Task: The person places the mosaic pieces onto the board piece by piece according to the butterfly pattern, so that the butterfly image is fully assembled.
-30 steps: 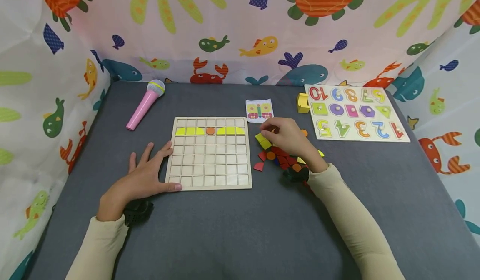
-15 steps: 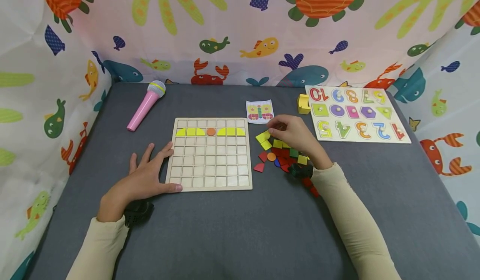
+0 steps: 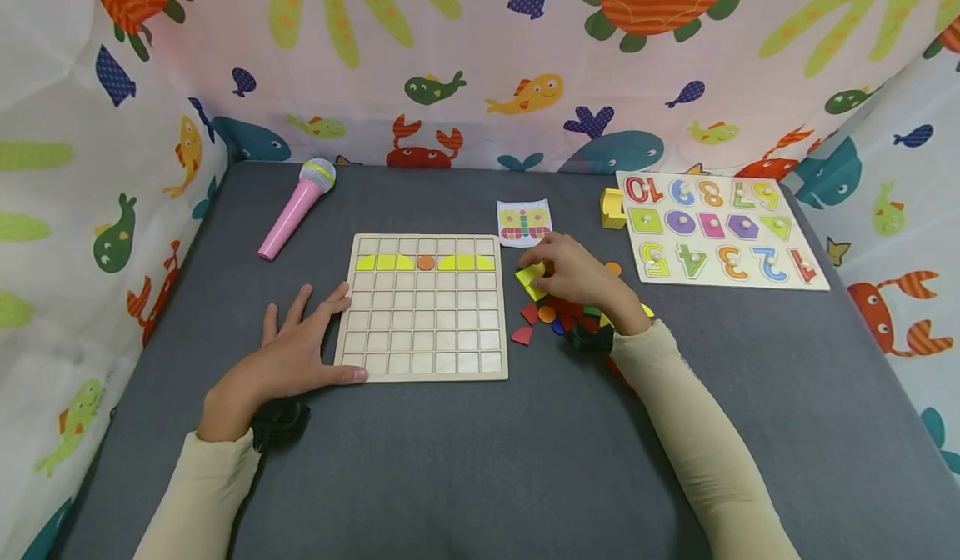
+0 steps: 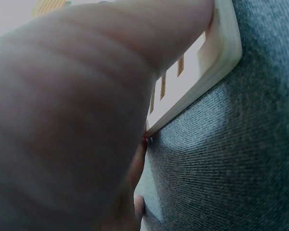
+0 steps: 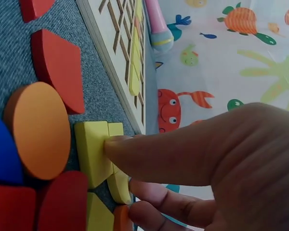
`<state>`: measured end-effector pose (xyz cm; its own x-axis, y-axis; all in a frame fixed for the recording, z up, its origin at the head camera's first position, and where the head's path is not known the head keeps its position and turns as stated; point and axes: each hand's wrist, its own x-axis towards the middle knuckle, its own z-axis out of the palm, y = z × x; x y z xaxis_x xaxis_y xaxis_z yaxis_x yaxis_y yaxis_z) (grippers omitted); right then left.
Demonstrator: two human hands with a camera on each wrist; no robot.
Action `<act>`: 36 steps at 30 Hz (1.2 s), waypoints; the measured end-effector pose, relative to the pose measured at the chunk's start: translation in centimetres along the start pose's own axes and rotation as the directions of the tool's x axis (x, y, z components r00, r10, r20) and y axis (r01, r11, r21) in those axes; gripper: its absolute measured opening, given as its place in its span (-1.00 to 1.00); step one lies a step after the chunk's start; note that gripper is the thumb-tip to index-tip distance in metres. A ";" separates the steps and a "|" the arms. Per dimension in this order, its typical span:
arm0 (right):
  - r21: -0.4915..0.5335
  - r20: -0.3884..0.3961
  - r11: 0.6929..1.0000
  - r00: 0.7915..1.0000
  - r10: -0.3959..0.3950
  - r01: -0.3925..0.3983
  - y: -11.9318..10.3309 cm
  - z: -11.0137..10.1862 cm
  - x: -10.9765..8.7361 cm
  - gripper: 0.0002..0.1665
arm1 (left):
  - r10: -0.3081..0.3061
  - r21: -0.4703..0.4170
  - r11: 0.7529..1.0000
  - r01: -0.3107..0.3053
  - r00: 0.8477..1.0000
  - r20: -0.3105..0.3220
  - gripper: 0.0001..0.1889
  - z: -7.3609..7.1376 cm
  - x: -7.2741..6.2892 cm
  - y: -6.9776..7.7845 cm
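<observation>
My left hand (image 3: 281, 356) lies spread at the left side of a wooden grid board (image 3: 422, 319), its thumb on the near-left corner and fingertips along the edge. A row of yellow pieces with an orange disc (image 3: 426, 262) in the middle fills the second row of cells. Right of the board, my right hand (image 3: 581, 281) reaches into a pile of loose pieces. In the right wrist view its thumb presses a yellow square block (image 5: 92, 154), with the fingers curled on the far side; the index fingertip is mostly hidden behind the thumb.
A picture card (image 3: 524, 222) with a butterfly pattern lies beyond the pile. Red pieces (image 5: 58, 70), an orange disc (image 5: 41, 132) and a blue piece (image 5: 2, 151) surround the yellow ones. A pink microphone (image 3: 292, 214), a yellow block (image 3: 612, 210) and a number puzzle (image 3: 723, 228) stand farther back.
My right hand shifts slightly right, then comes back left and down onto the yellow blocks. My left hand stays at the board.
</observation>
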<state>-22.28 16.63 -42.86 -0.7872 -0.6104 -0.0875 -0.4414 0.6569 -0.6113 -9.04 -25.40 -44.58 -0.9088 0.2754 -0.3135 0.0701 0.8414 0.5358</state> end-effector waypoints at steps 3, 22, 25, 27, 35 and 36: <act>0.001 0.013 1.000 1.000 -0.002 0.002 0.0 -0.1 0.0 -0.68 | -0.002 0.002 1.000 0.002 1.000 0.002 0.34 -0.1 0.0 0.1; 0.051 0.003 0.998 1.000 -0.023 0.023 0.3 0.5 0.2 -0.77 | 0.001 0.008 1.000 -0.001 1.000 0.002 0.33 -0.1 0.0 0.1; 0.063 -0.020 0.998 0.999 -0.028 0.029 0.2 0.7 0.1 -0.80 | -0.002 0.010 1.000 0.002 1.000 0.003 0.33 0.0 0.0 0.1; 0.077 -0.034 0.997 0.999 -0.025 0.028 0.1 0.7 0.1 -0.81 | -0.005 0.010 1.000 0.005 1.000 0.004 0.33 0.0 0.1 0.1; 0.133 -0.055 0.991 0.998 -0.005 0.013 -0.6 0.8 -0.1 -0.85 | -0.004 0.005 1.000 0.004 1.000 0.003 0.33 0.0 0.0 -0.1; 0.135 -0.065 0.991 0.998 -0.003 0.011 -0.6 0.8 -0.1 -0.85 | -0.002 0.006 1.000 0.002 1.000 0.002 0.33 0.0 0.0 -0.1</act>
<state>-21.58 15.89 -43.12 -0.8125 -0.5820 -0.0346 -0.3880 0.5840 -0.7130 -9.09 -25.48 -44.64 -0.9081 0.2744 -0.3162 0.0704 0.8446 0.5307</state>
